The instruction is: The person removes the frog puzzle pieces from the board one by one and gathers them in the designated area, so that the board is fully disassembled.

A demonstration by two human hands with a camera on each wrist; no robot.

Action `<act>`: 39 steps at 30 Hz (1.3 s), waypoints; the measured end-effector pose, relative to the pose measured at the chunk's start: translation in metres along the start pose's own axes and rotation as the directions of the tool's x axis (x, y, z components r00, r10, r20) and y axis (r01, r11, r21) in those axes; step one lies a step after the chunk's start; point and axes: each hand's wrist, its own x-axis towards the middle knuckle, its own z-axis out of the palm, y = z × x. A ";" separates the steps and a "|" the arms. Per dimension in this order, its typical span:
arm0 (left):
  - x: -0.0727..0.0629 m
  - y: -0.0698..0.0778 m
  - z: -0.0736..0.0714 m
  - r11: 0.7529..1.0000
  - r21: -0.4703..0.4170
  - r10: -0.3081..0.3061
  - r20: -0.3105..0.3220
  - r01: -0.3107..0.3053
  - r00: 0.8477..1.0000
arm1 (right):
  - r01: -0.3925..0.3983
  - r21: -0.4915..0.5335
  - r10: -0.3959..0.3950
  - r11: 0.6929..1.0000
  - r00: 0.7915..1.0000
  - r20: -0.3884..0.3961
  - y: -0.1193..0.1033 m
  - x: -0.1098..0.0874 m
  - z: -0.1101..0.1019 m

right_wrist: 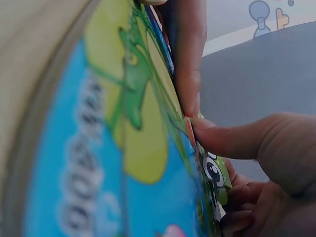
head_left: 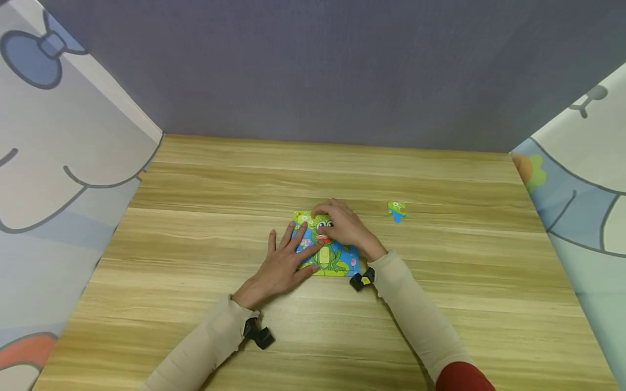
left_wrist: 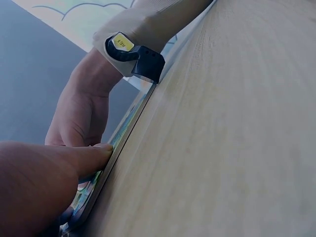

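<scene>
A frog jigsaw puzzle (head_left: pixel 325 259) lies on the table, green, blue and yellow, in a thin flat tray. My left hand (head_left: pixel 281 269) is spread over its left side, fingertips pressing on the picture. In the left wrist view, a left finger (left_wrist: pixel 91 158) rests across the tray edge. The right hand (head_left: pixel 344 225) bends over the puzzle's upper right. There it pinches a puzzle piece (right_wrist: pixel 213 173) with the frog's eye between thumb and curled fingers, at the frog's face. The upper right corner of the puzzle is hidden behind this hand.
A loose green and blue puzzle piece (head_left: pixel 396 208) lies on the wooden table (head_left: pixel 220 184), right of the puzzle. A grey panel (head_left: pixel 332 70) stands along the table's back edge, with cartoon-printed panels at both sides. Each wrist carries a small black camera.
</scene>
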 end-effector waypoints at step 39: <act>-0.001 0.002 -0.001 1.000 0.004 -0.012 0.003 0.012 1.000 | -0.066 0.233 0.080 0.970 0.995 -0.052 0.020 -0.007 -0.025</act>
